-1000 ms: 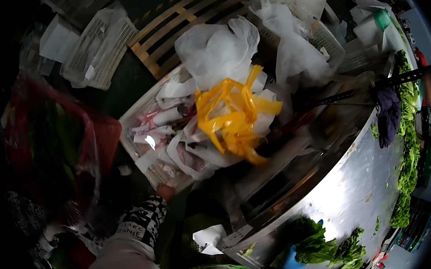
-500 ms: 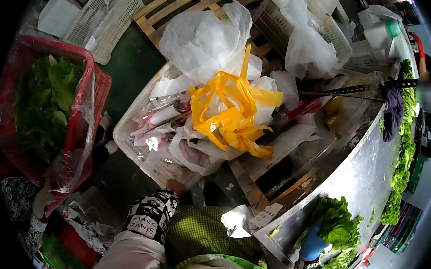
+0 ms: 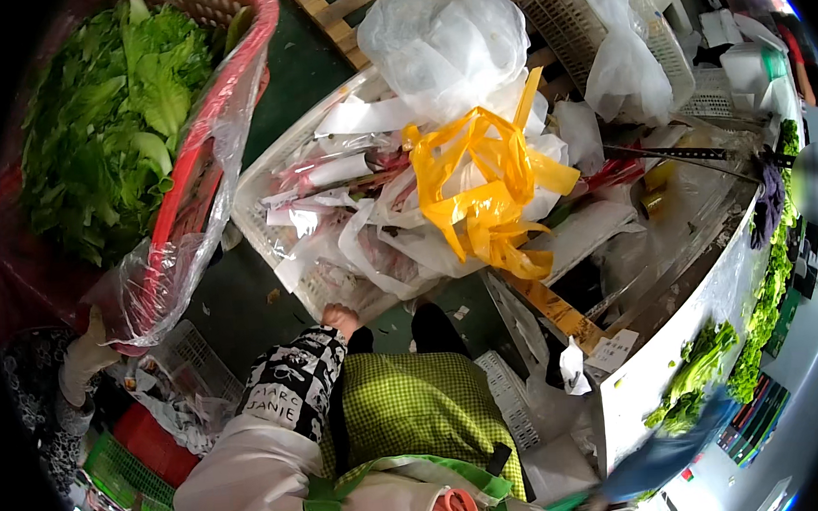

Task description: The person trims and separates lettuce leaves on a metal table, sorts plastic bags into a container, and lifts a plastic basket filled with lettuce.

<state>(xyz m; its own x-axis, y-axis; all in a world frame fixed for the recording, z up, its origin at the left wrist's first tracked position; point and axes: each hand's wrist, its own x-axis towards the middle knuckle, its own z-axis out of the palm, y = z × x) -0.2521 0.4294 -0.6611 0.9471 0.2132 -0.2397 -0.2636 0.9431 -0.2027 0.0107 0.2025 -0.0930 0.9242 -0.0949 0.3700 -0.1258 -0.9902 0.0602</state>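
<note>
Your left hand point(image 3: 340, 318) reaches down to the near rim of the white plastic crate point(image 3: 267, 229), only its knuckles showing past the black-and-white patterned sleeve point(image 3: 295, 384), so you cannot tell whether the fingers are spread or curled around anything. Your right hand is out of view. The crate is a lattice-walled tub heaped with crumpled clear film, white wrappers and a loose tangle of glossy yellow plastic strips point(image 3: 485, 190); a puffed translucent bag point(image 3: 443, 43) sits on top at the far side. To your left, a red mesh basket point(image 3: 217, 108) lined with thin clear plastic holds ruffled green leafy lettuce point(image 3: 105, 115). A gloved hand of another person point(image 3: 83, 355) grips the liner's lower edge. The floor point(image 3: 243, 303) between crate and basket is dark green and littered with scraps. On your right runs a metal-sided worktable point(image 3: 701, 284) with more greens along its edge, and a pale wooden pallet point(image 3: 337, 2) lies beyond the crate.
</note>
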